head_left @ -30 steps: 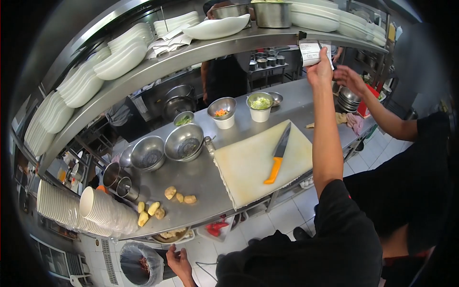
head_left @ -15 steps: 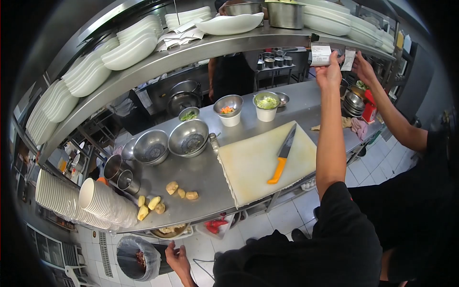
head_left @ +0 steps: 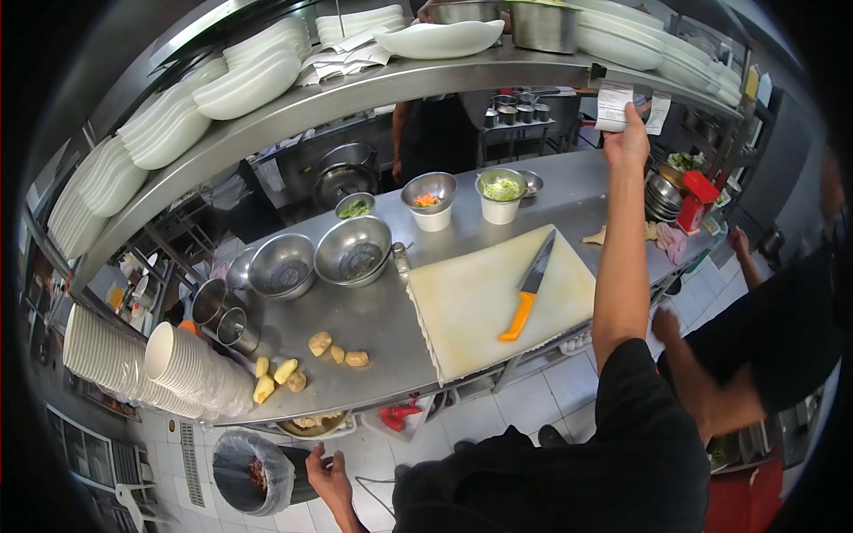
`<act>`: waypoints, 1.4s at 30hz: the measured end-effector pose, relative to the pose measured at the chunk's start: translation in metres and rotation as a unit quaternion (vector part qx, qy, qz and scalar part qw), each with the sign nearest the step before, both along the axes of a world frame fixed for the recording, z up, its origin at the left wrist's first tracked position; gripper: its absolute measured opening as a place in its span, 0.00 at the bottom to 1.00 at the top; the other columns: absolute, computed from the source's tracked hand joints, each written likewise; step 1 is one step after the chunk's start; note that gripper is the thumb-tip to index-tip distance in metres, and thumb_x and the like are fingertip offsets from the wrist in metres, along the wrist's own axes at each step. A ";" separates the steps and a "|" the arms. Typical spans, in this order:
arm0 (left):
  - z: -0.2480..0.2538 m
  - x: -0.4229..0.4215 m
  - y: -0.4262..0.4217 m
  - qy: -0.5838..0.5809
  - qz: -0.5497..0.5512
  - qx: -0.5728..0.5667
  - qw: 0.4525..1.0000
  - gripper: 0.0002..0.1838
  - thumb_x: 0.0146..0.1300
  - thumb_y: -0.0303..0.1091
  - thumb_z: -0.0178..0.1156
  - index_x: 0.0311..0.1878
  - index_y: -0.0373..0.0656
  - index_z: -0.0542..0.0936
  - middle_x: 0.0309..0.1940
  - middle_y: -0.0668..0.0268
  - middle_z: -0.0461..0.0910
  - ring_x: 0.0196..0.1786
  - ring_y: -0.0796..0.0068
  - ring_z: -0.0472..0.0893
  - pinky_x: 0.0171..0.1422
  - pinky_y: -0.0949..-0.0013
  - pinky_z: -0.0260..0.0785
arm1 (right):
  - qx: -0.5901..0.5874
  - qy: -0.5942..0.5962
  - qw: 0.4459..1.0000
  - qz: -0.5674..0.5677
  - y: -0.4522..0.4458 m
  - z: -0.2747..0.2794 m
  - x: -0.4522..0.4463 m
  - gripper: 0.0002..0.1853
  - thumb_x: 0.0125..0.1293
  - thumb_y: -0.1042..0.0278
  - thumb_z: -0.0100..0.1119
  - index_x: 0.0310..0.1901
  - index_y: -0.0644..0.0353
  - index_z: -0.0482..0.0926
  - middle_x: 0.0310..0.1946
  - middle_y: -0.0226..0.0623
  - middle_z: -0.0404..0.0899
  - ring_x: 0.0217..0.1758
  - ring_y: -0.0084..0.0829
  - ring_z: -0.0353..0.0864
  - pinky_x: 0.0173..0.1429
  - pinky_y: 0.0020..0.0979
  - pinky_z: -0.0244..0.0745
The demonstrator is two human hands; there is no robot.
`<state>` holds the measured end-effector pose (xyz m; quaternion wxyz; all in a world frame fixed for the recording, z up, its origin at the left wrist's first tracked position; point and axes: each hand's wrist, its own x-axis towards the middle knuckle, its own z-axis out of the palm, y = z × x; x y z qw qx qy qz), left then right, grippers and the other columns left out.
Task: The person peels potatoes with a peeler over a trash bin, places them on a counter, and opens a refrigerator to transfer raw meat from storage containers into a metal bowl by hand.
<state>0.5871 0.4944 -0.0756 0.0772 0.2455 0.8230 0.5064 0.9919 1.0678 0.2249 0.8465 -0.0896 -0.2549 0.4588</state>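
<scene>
Up at the shelf's front edge, my right hand (head_left: 628, 144) pinches a printed paper slip (head_left: 614, 105). A second paper slip (head_left: 658, 113) hangs just to its right. My left hand (head_left: 330, 478) hangs low in front of the counter, fingers loosely bent and apart, with nothing in them. It is beside a lined trash bin (head_left: 253, 471). Below my right arm, a knife (head_left: 530, 289) with an orange handle lies on the white cutting board (head_left: 471, 306). Several peeled potatoes (head_left: 285, 371) rest on the steel counter to the left.
Metal bowls (head_left: 282, 266) stand along the counter, with shredded green vegetable (head_left: 501, 189) and cut orange pieces (head_left: 426, 201) behind. White plates (head_left: 249, 84) fill the overhead shelf (head_left: 409, 84). Stacked white cups (head_left: 197, 369) sit at left. A co-worker (head_left: 755, 355) stands close on my right.
The co-worker's hand has left the right-hand slip and dropped away to the right, and that person has shifted. My right hand stays raised at the slip. The view has turned slightly.
</scene>
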 end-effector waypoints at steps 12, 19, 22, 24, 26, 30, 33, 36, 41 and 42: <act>0.003 0.006 0.000 0.008 -0.013 -0.021 1.000 0.21 0.56 0.21 0.65 0.55 0.35 0.77 0.47 0.59 0.77 0.38 0.70 0.80 0.38 0.70 0.73 | -0.079 -0.057 0.995 0.007 0.006 -0.001 0.019 0.27 0.72 0.52 0.55 0.62 0.62 0.64 0.62 0.49 0.70 0.68 0.50 0.68 0.71 0.53 0.61; 0.009 0.011 -0.002 -0.017 -0.013 -0.008 1.000 0.20 0.56 0.23 0.66 0.54 0.35 0.78 0.47 0.58 0.77 0.40 0.68 0.79 0.41 0.70 0.73 | -0.166 -0.050 0.983 0.058 0.043 -0.071 0.069 0.33 0.73 0.42 0.45 0.69 0.54 0.53 0.64 0.52 0.64 0.64 0.57 0.71 0.62 0.63 0.67; 0.015 0.016 0.001 0.000 -0.001 -0.010 1.000 0.21 0.55 0.24 0.67 0.54 0.37 0.79 0.46 0.58 0.78 0.41 0.65 0.80 0.42 0.67 0.73 | -0.155 -0.091 0.971 0.155 0.079 -0.127 0.112 0.31 0.73 0.52 0.50 0.71 0.51 0.53 0.60 0.47 0.68 0.61 0.50 0.75 0.63 0.56 0.71; 0.023 0.017 0.004 0.019 -0.007 -0.041 0.999 0.20 0.55 0.26 0.67 0.53 0.38 0.79 0.46 0.57 0.79 0.41 0.64 0.81 0.42 0.65 0.74 | -0.204 -0.085 0.967 0.130 0.080 -0.153 0.106 0.27 0.72 0.57 0.53 0.68 0.53 0.58 0.55 0.46 0.73 0.55 0.45 0.78 0.59 0.50 0.74; 0.030 0.018 0.007 0.003 -0.006 -0.046 0.999 0.21 0.55 0.27 0.68 0.53 0.39 0.80 0.46 0.57 0.80 0.42 0.63 0.82 0.41 0.65 0.74 | -0.234 -0.086 0.959 0.138 0.060 -0.171 0.077 0.14 0.71 0.59 0.55 0.52 0.56 0.72 0.47 0.42 0.78 0.51 0.40 0.80 0.56 0.44 0.76; 0.046 0.011 0.014 0.024 -0.022 -0.055 0.998 0.20 0.57 0.27 0.67 0.54 0.36 0.79 0.47 0.58 0.79 0.42 0.68 0.82 0.43 0.68 0.75 | -0.268 -0.183 0.911 0.253 0.007 -0.207 0.021 0.07 0.72 0.64 0.54 0.40 0.57 0.77 0.38 0.35 0.81 0.43 0.30 0.80 0.48 0.30 0.77; 0.047 -0.003 0.021 0.041 -0.029 -0.020 0.999 0.20 0.55 0.28 0.68 0.52 0.39 0.80 0.45 0.58 0.80 0.41 0.64 0.81 0.40 0.66 0.73 | -0.211 -0.259 0.876 0.349 -0.046 -0.238 -0.026 0.06 0.72 0.67 0.54 0.44 0.58 0.77 0.34 0.31 0.80 0.36 0.25 0.78 0.42 0.26 0.75; 0.049 -0.017 0.024 0.042 -0.033 0.009 0.999 0.20 0.55 0.28 0.68 0.52 0.38 0.80 0.44 0.57 0.80 0.40 0.64 0.81 0.40 0.66 0.73 | -0.234 -0.302 0.850 0.362 -0.095 -0.255 -0.065 0.08 0.70 0.68 0.55 0.47 0.59 0.76 0.33 0.31 0.79 0.35 0.25 0.78 0.42 0.27 0.75; 0.054 -0.045 0.023 0.041 -0.045 0.011 0.998 0.19 0.55 0.26 0.67 0.52 0.38 0.80 0.42 0.58 0.80 0.39 0.66 0.80 0.39 0.66 0.72 | -0.285 -0.303 0.840 0.349 -0.202 -0.263 -0.117 0.10 0.70 0.71 0.56 0.50 0.62 0.74 0.36 0.34 0.78 0.35 0.26 0.77 0.39 0.26 0.75; 0.054 -0.049 0.025 0.032 -0.048 0.019 0.998 0.19 0.55 0.26 0.68 0.52 0.38 0.80 0.43 0.58 0.80 0.39 0.66 0.80 0.39 0.67 0.72 | -0.293 -0.294 0.843 0.343 -0.216 -0.275 -0.117 0.11 0.69 0.72 0.56 0.51 0.62 0.74 0.36 0.35 0.78 0.36 0.26 0.78 0.40 0.26 0.76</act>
